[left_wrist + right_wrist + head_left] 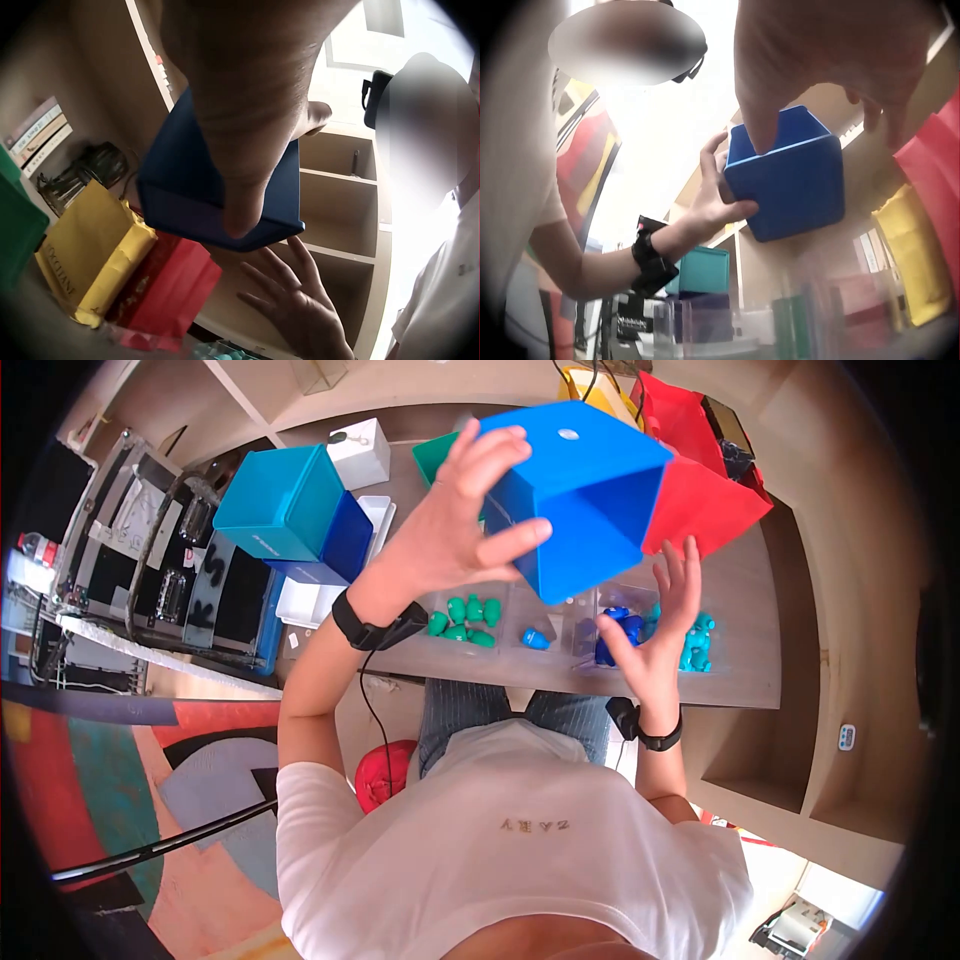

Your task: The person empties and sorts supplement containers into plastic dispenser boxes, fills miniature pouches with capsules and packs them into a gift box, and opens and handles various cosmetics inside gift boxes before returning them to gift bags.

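My left hand (450, 525) grips a blue box (590, 455) by its left side, raised above the table with its opening tipped toward me. In the right wrist view, the left thumb lies along the outside of the box (795, 187) near a lower edge. My right hand (660, 645) has spread fingers beside the box's right side, holding nothing. Beneath are clear trays with small pieces: green ones (465, 620), one bright blue piece (536, 639), dark blue ones (625, 628) and teal ones (697, 645). The right hand partly hides the dark blue pieces.
Left on the table (745, 670), a teal box (280, 500) sits on a dark blue box (345, 540), near white trays (310, 603) and a white cube-shaped box (360, 454). A green box (432, 457) stands behind the left hand. Red bags (705, 505) and a yellow bag (94, 247) stand at the back right.
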### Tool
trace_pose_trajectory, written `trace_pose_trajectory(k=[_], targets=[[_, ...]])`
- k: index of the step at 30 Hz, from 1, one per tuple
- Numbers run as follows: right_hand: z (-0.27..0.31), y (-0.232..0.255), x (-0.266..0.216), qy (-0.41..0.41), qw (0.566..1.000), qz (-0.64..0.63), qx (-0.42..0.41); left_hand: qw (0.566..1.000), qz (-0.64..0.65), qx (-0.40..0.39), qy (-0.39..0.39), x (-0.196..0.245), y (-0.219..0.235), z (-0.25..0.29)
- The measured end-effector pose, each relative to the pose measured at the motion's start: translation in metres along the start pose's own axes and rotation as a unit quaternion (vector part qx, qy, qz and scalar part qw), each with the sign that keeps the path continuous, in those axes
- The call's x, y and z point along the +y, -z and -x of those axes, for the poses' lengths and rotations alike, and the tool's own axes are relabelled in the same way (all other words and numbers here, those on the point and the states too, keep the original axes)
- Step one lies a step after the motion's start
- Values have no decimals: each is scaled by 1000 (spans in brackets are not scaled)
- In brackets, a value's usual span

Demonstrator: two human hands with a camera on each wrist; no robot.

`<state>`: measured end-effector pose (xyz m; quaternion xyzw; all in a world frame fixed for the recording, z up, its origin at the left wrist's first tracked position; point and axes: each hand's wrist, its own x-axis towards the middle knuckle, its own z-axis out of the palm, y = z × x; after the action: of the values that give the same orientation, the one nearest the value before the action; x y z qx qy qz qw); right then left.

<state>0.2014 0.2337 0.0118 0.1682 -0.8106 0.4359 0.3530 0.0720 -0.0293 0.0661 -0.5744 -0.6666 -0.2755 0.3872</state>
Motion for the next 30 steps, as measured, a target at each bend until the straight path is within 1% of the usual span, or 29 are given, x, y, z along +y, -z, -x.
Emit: trace_pose_trajectory(k=[1, 2, 4, 6, 8, 9, 10, 11, 12, 13, 14, 16, 17, 18, 19, 20, 21, 22, 23, 24, 25, 26, 28, 29, 30], targets=[[-1, 2, 4, -9, 999, -44, 12, 999, 31, -15, -11, 5, -1, -3], [-2, 7, 7, -9, 999, -39, 14, 999, 34, -13, -14, 9, -2, -4], [-4, 16, 9, -67, 985, -158, 14, 998, 51, -34, -29, 15, -4, -7], [-5, 28, 7, -79, 982, -171, 24, 998, 43, -24, -41, 23, -8, -13], [-6, 44, 7, -177, 975, -108, -73, 993, 101, -47, 30, 38, -6, -19], [-10, 43, 1, -155, 985, -73, -28, 969, 174, -75, 161, 53, -3, -29], [-10, 46, 7, -158, 985, -71, -25, 968, 178, -77, 160, 56, -9, -26], [-9, 53, 16, -172, 982, -38, -75, 986, 142, -53, 71, 58, -16, -19], [-12, 55, 19, -185, 975, -4, -125, 994, 105, -28, -18, 61, -23, -15], [-12, 48, 18, -155, 984, -26, -90, 995, 23, -4, -102, 59, -29, -14], [-13, 48, 18, -155, 984, -25, -89, 994, 24, -3, -102, 56, -28, -12], [-13, 49, 18, -237, 963, 47, -122, 991, -36, -115, -54, 49, -17, -12], [-15, 47, 18, -236, 963, 48, -121, 992, -21, -121, -40, 39, -18, -9], [-18, 43, 18, -192, 973, 86, -94, 992, -21, -121, -41, 37, -18, -5], [-20, 39, 18, -147, 979, 124, -66, 992, 67, -98, 50, 36, -17, -2], [-24, 38, 17, -146, 980, 124, -63, 976, 152, -74, 140, 34, -15, 0], [-29, 37, 15, -103, 982, 139, -71, 959, 189, -86, 192, 37, -9, 1], [-35, 37, 12, -60, 983, 155, -80, 960, 188, -87, 189, 39, -9, 5], [-43, 36, 8, -60, 983, 155, -79, 922, 277, -64, 264, 41, -11, 14], [-52, 34, 3, -26, 980, 159, -116, 869, 361, -39, 337, 44, -10, 17], [-60, 31, 0, 9, 975, 162, -155, 888, 335, -37, 314, 47, -9, 20], [-66, 26, -2, 11, 975, 160, -156, 888, 333, -36, 316, 50, -6, 22], [-81, 13, -3, 68, 958, 160, -228, 926, 184, 6, 329, 53, 1, 26], [-89, 6, -6, 72, 958, 156, -230, 926, 179, 8, 332, 51, 6, 30], [-97, -2, -10, 59, 960, 57, -269, 897, 218, 72, 378, 46, 13, 34]])
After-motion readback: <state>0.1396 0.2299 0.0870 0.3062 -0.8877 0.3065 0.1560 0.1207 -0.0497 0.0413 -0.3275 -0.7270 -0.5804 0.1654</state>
